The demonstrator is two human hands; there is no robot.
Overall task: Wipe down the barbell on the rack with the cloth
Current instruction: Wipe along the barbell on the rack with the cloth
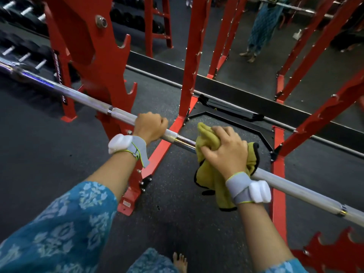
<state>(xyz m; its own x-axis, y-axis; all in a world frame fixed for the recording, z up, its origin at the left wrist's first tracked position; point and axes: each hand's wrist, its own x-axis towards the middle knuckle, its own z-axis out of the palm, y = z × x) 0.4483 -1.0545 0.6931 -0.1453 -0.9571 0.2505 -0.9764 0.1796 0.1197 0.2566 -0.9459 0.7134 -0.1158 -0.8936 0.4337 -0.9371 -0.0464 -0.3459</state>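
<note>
The barbell (122, 113) crosses my view from upper left to lower right, passing in front of the near left post of the rack (110, 91). My left hand (150, 126) grips the bar just right of that post. My right hand (224, 150), further right, holds the cloth (208, 178) wrapped over the bar, its ends hanging below. Bare bar lies between the hands. Behind the bar stand more posts, then a mirror (256, 46). Dumbbells (25, 56) sit far left. My foot (180, 263) rests on the floor (49, 144) at bottom centre.
</note>
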